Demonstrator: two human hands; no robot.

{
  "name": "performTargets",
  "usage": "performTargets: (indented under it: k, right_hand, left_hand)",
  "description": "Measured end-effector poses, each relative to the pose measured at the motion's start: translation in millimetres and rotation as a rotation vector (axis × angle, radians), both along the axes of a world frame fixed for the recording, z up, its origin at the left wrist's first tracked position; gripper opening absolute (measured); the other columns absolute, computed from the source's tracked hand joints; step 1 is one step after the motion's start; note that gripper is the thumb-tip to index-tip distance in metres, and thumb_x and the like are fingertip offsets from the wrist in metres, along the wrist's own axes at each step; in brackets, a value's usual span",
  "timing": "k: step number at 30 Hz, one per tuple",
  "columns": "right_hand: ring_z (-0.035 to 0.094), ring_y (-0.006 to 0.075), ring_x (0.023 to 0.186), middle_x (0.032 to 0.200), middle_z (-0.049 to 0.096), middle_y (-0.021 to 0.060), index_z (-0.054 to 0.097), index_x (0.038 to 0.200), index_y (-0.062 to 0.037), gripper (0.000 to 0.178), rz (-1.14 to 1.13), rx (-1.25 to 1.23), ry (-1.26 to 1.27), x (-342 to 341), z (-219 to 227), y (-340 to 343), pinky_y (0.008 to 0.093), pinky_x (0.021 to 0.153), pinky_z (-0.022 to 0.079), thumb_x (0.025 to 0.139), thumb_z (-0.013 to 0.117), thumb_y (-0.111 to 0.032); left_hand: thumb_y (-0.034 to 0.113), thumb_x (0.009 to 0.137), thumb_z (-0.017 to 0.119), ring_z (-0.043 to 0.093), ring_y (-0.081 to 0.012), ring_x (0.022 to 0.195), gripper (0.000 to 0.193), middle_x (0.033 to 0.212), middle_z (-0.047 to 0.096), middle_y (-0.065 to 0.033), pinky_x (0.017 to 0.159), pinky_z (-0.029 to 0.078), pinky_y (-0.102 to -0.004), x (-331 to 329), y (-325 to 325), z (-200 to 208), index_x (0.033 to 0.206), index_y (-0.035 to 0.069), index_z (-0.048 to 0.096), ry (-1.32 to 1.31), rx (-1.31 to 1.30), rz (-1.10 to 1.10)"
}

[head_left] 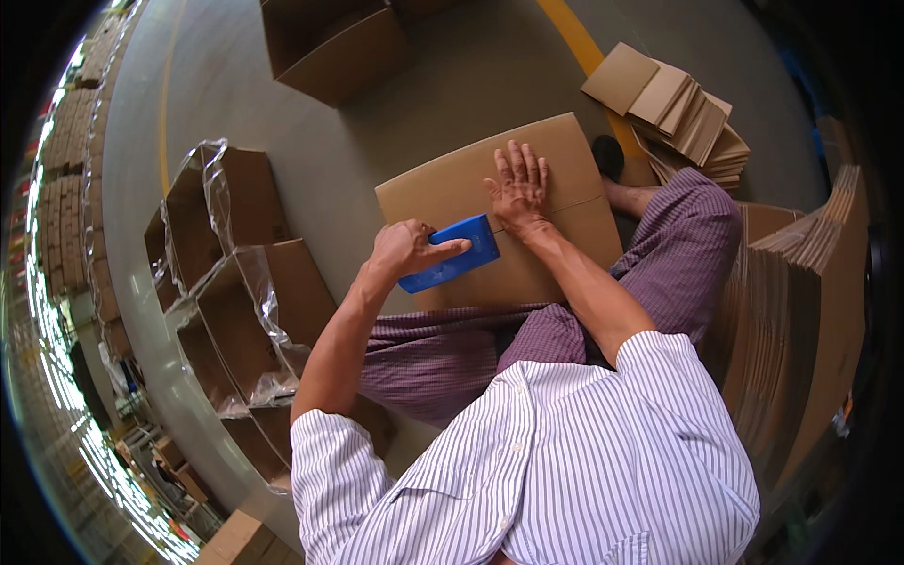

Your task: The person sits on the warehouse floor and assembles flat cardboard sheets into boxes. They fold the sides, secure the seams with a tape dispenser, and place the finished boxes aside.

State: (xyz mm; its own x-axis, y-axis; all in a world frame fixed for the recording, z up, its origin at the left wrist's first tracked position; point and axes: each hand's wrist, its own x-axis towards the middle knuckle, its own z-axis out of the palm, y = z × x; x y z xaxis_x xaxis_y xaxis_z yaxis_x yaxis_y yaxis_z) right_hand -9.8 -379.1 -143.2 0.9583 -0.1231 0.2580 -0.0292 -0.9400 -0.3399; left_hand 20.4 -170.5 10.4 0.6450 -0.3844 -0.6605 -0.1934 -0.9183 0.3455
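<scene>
A closed brown cardboard box [565,155] lies in front of my crossed legs, the seam between its flaps running across the upper face. My left hand [405,250] is closed round a flat, blue, rectangular hand tool [452,259], thumb along its upper side. The tool is at the left part of the box, close to the seam; its underside is hidden, so I cannot tell its exact kind or whether it touches the cardboard. Palm down, my right hand [521,193] rests on the box beyond the tool, fingers stretched out and holding nothing.
Open cartons [273,311] with clear plastic film [217,198] stand at my left. Another open box [339,56] is ahead. Cardboard pieces [683,113] are piled at the far right, and tall stacked flattened cartons [777,330] stand beside my right leg. A yellow line [574,38] crosses the floor.
</scene>
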Motion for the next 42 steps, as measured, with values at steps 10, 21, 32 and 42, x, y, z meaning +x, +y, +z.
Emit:
performTargets:
  k: [10,21,32,42]
  right_hand:
    - [0.022,0.0365,0.144,0.155,0.028,0.0141,0.038,0.146,-0.0130,0.061,0.026,-0.027,-0.021,-2,-2,-4,0.0579,0.116,0.014,0.096,0.050,-0.045]
    - [0.022,0.0378,0.144,0.155,0.028,0.0168,0.041,0.144,-0.0095,0.062,0.048,-0.164,0.034,0,1,5,0.0586,0.114,0.017,0.097,0.045,-0.049]
    - [0.017,0.0340,0.146,0.157,0.024,0.0131,0.037,0.147,-0.0104,0.063,0.116,-0.096,0.092,-20,3,78,0.0560,0.117,0.011,0.099,0.039,-0.051]
    - [0.017,0.0315,0.146,0.157,0.024,0.0098,0.038,0.146,-0.0125,0.065,0.138,-0.039,0.108,-20,5,70,0.0550,0.117,0.012,0.098,0.036,-0.057]
  left_hand:
    - [0.075,0.070,0.064,0.073,-0.0295,0.086,0.082,0.094,0.073,-0.0165,0.080,0.058,-0.0405,-5,188,-22,0.109,0.003,0.073,0.103,0.140,0.150]
    - [0.067,0.072,0.071,0.068,-0.0313,0.102,0.076,0.107,0.071,-0.0165,0.091,0.054,-0.0419,6,190,-81,0.117,0.006,0.070,0.236,0.015,0.187]
    - [0.076,0.066,0.070,0.071,-0.0306,0.095,0.086,0.101,0.072,-0.0163,0.086,0.056,-0.0452,3,199,-84,0.114,0.005,0.071,0.199,-0.002,0.214]
    - [0.088,0.061,0.061,0.063,-0.0292,0.088,0.098,0.082,0.070,-0.0174,0.096,0.043,-0.0396,-7,234,13,0.100,0.000,0.074,-0.094,0.029,0.038]
